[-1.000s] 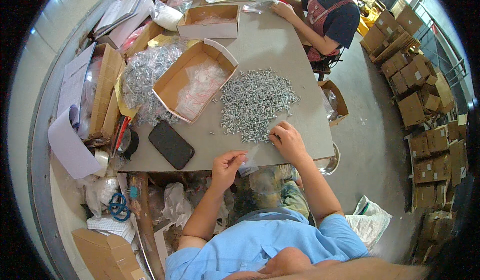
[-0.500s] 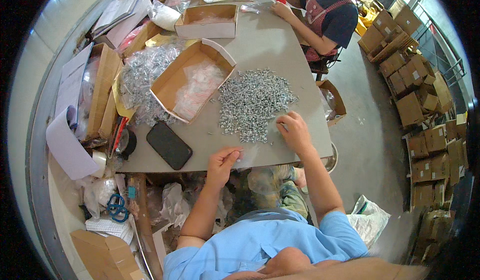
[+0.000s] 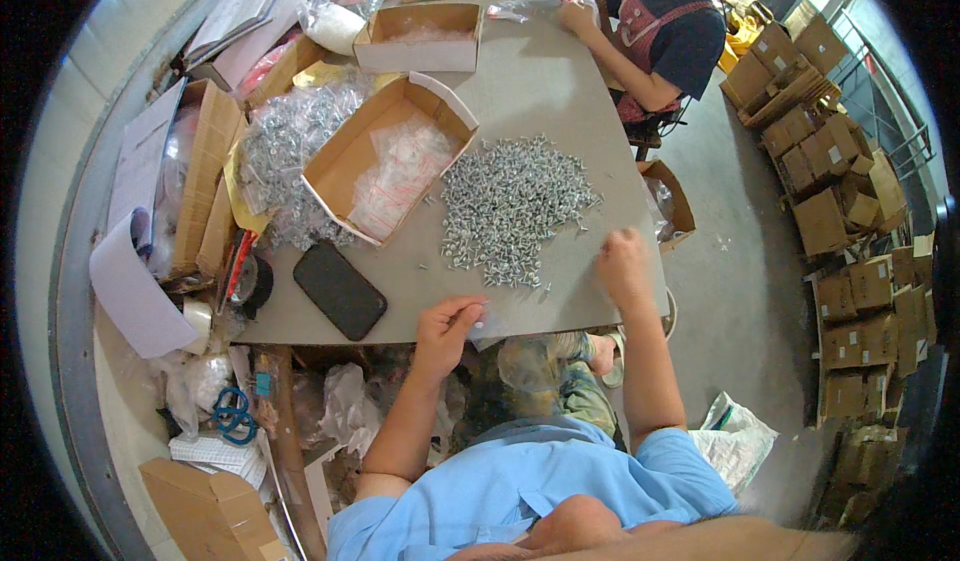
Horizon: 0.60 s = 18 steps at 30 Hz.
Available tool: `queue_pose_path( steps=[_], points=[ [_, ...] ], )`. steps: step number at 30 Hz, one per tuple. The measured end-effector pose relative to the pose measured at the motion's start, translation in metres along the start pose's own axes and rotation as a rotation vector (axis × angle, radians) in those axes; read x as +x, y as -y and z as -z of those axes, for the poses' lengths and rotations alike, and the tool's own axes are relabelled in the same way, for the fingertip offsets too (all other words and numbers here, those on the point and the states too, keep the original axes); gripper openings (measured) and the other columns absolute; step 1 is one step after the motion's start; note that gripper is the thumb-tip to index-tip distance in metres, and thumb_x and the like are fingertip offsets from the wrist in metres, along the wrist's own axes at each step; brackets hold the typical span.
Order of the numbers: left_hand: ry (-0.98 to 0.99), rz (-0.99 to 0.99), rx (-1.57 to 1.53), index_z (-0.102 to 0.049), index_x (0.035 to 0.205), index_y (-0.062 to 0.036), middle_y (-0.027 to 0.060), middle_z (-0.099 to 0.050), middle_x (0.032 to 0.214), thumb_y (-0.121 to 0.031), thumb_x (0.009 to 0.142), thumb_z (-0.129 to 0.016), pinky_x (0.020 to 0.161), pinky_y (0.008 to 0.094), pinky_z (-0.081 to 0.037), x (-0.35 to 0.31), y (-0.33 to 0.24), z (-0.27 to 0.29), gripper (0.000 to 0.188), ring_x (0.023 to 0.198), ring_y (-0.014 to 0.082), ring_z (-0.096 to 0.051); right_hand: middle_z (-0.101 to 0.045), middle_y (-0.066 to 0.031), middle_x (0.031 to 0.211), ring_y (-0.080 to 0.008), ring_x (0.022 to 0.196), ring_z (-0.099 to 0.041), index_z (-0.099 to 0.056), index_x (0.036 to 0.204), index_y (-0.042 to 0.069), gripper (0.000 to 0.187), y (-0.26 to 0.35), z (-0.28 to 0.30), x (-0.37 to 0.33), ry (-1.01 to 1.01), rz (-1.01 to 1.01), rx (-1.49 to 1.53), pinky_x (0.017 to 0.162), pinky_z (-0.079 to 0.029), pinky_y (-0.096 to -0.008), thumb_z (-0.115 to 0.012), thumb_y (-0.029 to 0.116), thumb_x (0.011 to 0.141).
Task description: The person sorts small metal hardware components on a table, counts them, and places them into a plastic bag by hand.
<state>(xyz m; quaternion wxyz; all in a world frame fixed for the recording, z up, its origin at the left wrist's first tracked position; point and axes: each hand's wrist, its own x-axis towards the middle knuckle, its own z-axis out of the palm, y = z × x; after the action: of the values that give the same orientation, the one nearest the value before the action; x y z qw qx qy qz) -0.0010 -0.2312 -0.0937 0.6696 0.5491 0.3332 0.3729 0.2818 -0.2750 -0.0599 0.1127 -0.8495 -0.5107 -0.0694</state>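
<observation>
Here's the pile of silvery screws, spread loose in the middle of the grey table, a few strays lying around its edge. Take that pile as the clock's centre. Between six and seven, near the table's edge, there's a small clear bag, pinched at its top by the left hand — thumb and fingertips clamped together on the plastic. Over at four o'clock, the right hand is over the tabletop, apart from the screws, fingers curled in; it's blurred, and I can't tell whether they grip anything.

Out to ten o'clock, just beside the pile, sits an open cardboard tray with flat clear bags inside, and beyond it a heap of bagged metal parts. At eight, a dark phone lies flat on the table. Up at eleven, a white-sided carton. Towards one o'clock, a co-worker in a red apron sits with both hands raised at the table — and far out at three, brown boxes stand stacked.
</observation>
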Motion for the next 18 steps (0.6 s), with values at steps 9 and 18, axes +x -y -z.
queue_pose_path(
  steps=[9,18],
  points=[
    [0.184,-0.600,0.830,-0.062,0.093,-0.0058,0.0100,-0.061,0.114,-0.015,0.088,-0.056,0.094,0.0411,-0.035,0.055,-0.029,-0.050,0.012,0.110,0.0271,-0.053,-0.061,-0.0137,0.095,-0.0336,0.091,-0.058,-0.062,0.093,0.006,0.014,0.017,-0.011,0.006,-0.015,0.244,0.424,0.078,-0.048,-0.0421,-0.056,0.006,0.080],
    [0.291,-0.642,1.175,-0.057,0.095,-0.0064,0.0103,-0.056,0.124,-0.016,0.087,-0.054,0.100,0.0460,-0.027,0.065,0.002,-0.054,0.013,0.122,0.0266,-0.045,-0.058,-0.0124,0.094,-0.0333,0.092,-0.056,-0.064,0.091,0.006,0.013,0.037,-0.021,-0.001,-0.013,0.330,0.525,0.080,-0.047,-0.0410,-0.060,0.006,0.078]
  ],
)
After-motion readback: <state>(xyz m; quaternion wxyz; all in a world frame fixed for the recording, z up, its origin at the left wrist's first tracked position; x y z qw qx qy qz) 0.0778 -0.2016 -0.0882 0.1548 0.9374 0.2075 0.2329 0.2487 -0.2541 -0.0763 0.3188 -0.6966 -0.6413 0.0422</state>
